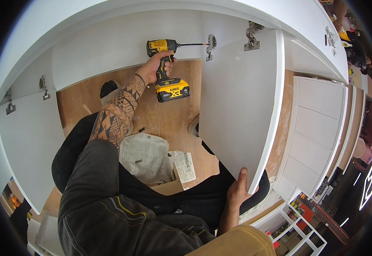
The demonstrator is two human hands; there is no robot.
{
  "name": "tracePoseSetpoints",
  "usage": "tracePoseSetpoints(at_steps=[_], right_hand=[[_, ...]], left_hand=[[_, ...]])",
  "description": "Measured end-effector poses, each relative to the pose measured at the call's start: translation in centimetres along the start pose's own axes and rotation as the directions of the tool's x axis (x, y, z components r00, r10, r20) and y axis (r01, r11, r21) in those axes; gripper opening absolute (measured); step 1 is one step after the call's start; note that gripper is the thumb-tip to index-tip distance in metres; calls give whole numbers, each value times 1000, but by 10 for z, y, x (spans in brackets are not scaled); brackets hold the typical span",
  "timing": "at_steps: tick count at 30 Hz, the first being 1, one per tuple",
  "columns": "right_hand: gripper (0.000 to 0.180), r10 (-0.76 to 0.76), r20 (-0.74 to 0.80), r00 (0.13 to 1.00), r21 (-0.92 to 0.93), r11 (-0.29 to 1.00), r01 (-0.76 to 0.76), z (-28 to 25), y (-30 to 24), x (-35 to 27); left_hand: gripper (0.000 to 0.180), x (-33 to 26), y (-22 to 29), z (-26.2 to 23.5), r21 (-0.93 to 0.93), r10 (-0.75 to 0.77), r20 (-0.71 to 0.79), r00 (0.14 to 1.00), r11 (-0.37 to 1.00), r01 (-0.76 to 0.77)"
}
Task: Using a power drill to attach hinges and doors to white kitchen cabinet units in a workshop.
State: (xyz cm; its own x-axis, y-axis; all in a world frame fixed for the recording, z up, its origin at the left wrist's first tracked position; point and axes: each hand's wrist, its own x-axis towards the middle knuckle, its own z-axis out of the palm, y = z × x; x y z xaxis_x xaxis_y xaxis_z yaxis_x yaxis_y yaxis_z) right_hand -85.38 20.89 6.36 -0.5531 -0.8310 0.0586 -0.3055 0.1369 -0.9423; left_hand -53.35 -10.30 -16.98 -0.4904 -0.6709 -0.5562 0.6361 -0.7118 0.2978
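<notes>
Here, left hand (154,70): closed around the yellow drill (165,64) handle, bit at the hinge (211,46).
Right hand (238,190): gripping the white door (237,106) at its lower edge.

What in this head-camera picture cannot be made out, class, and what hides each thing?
- Screw at the hinge: too small in the head view, behind the drill bit's tip.
- Left hand fingers: wrapped behind the drill's grip.
- Right hand palm: hidden behind the white door.
- Papers: print blurred.
</notes>
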Motion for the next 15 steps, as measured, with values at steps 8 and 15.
tracePoseSetpoints(at_steps=[8,15], right_hand=[[34,4,40,999,19,1000,-5,0,0,1],[31,-59,10,998,-53,997,60,9,7,3]], left_hand=[[34,1,-2,-1,-1,17,1,1000,1000,-17],[36,7,-3,-8,-32,15,17,1000,999,-14]])
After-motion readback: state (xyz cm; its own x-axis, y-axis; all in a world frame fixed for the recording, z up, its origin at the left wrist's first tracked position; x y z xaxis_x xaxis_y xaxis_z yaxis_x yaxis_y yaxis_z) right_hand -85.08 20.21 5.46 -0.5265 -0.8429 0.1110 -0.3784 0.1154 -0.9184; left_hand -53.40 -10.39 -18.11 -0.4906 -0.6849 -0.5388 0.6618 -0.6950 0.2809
